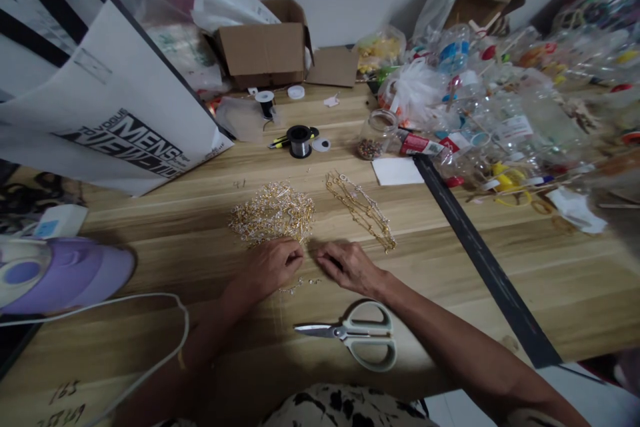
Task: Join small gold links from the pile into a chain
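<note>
My left hand [276, 261] rests at the near edge of a pile of gold and clear beaded chain pieces [274, 212], its fingers curled and pinched together. Facing it, my right hand [353, 264] is closed too, thumb against forefinger. Anything between the fingertips is too small to make out. Short beaded chain bits [299, 285] lie on the wood just below the gap between my hands. To the right of the pile, longer gold and silver chains [363, 212] are laid out slantwise. Nearer me lie scissors with pale handles [350, 333], blades pointing left.
Wire spools [300, 141], a jar of small beads [376, 135] and a cardboard box [263, 50] stand behind. A dark ruler-like strip [480, 253] and heaped plastic bottles [520, 107] occupy the right. At left are a paper bag [125, 107], a purple appliance [75, 273] and a white cable [184, 320].
</note>
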The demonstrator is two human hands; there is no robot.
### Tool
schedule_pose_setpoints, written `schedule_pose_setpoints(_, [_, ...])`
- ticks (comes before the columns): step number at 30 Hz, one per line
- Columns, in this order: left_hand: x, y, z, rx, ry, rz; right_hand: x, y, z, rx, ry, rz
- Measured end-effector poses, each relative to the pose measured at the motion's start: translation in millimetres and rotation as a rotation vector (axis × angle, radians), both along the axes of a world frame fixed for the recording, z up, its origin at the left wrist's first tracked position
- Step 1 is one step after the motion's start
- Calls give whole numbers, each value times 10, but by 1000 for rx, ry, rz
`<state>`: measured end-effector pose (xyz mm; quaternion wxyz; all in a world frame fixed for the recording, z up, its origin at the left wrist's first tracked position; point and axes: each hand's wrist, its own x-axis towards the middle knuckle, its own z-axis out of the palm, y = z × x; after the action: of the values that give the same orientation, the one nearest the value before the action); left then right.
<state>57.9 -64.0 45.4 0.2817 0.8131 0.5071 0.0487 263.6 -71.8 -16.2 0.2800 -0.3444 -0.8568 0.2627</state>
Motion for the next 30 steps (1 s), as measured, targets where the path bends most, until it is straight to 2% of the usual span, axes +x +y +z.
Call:
schedule_pose_setpoints(7, [66,-52,-89,135,49,93,-11,4,10,8,30,-5])
schedule_pose_setpoints(17, [83,-61,-144,136,101,29,-20,6,43,24,31,2])
schedule_pose_setpoints(25, [49,-92,-203,224,125,-30,-21,-2,36,-2,40,-8])
schedule_pose_setpoints(30, [46,-71,-162,224,106,12,-17,-1,49,-29,42,-8])
